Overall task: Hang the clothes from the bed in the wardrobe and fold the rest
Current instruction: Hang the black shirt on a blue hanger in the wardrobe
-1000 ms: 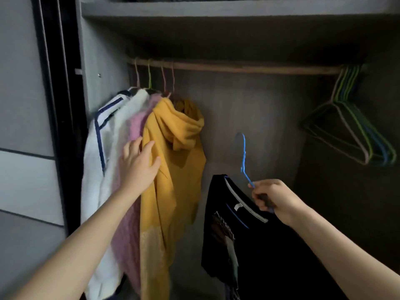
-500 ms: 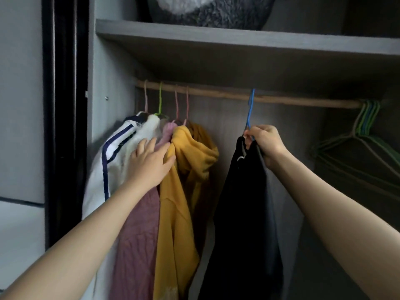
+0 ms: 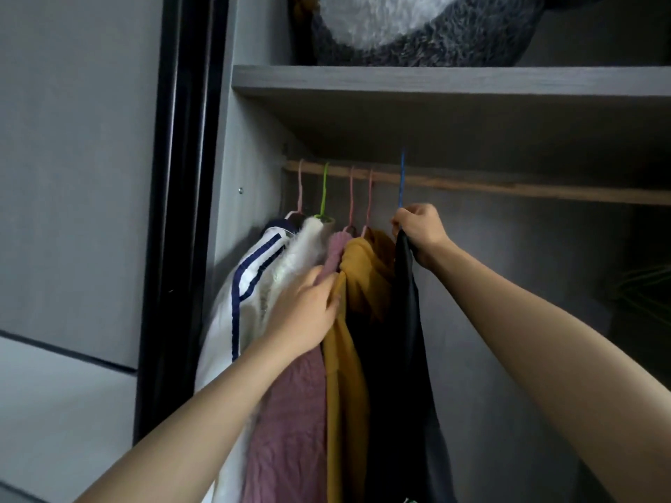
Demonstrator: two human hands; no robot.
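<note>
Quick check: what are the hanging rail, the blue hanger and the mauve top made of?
The round pale-brown hanging rail looks like bare matte wood, with grain streaks. The thin blue hanger has a slim smooth hook, probably coated wire or plastic; cannot tell which. The mauve ribbed top looks like knitted yarn, soft and matte, judging by its ribbed texture.

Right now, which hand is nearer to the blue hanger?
The right. The right hand grips the blue hanger just below its hook; the left hand rests lower and to the left, on the pink sweater.
</note>
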